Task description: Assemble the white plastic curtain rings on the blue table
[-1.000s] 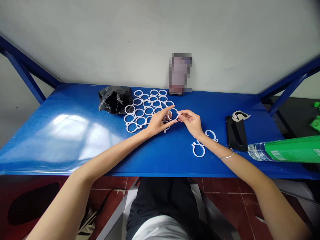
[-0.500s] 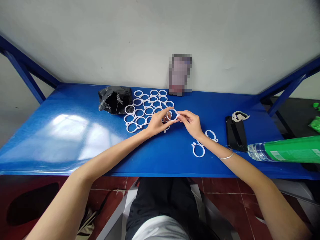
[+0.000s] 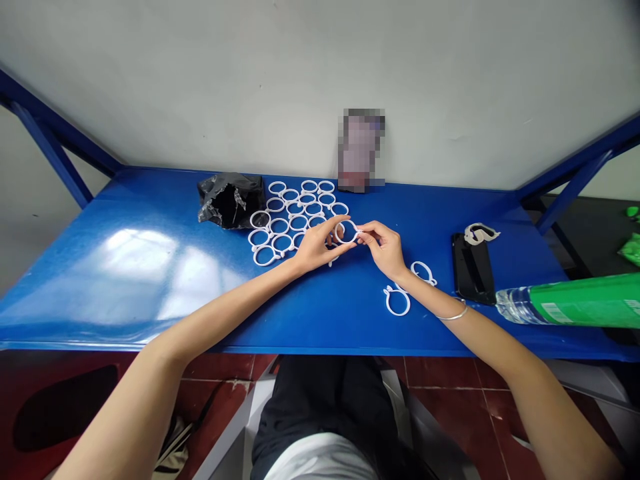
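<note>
My left hand [image 3: 317,245] and my right hand [image 3: 384,248] meet above the middle of the blue table [image 3: 150,267]. Between their fingertips they pinch one white plastic ring [image 3: 346,231], the left from its left side, the right from its right side. Just behind and left of the hands, several white rings [image 3: 293,213] lie flat in rows on the table. Two more white rings [image 3: 397,300] lie near my right wrist, one partly hidden by the forearm. A thin bangle sits on my right wrist.
A crumpled black plastic bag [image 3: 230,200] lies left of the ring rows. A blurred upright object [image 3: 361,150] leans against the wall. A black phone [image 3: 471,267] with a white clip [image 3: 481,233] lies at the right, beside a green-labelled bottle [image 3: 570,301] on its side.
</note>
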The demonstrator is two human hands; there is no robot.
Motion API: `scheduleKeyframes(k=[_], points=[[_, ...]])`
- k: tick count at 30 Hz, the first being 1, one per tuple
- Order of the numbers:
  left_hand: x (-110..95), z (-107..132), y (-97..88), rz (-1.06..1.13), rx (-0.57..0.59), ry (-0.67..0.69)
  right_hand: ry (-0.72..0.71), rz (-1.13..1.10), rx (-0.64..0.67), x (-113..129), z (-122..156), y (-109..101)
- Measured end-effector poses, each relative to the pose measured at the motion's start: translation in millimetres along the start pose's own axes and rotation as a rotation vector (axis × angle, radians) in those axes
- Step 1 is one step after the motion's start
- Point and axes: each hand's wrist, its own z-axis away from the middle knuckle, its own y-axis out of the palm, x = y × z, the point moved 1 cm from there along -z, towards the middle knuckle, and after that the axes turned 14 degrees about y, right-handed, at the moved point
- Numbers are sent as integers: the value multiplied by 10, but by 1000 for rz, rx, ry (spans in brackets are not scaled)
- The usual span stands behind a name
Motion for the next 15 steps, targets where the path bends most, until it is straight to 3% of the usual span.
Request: scheduleKeyframes(k=[15], points=[[9, 5, 2, 21, 23, -65, -13, 35, -11, 18, 3, -7]])
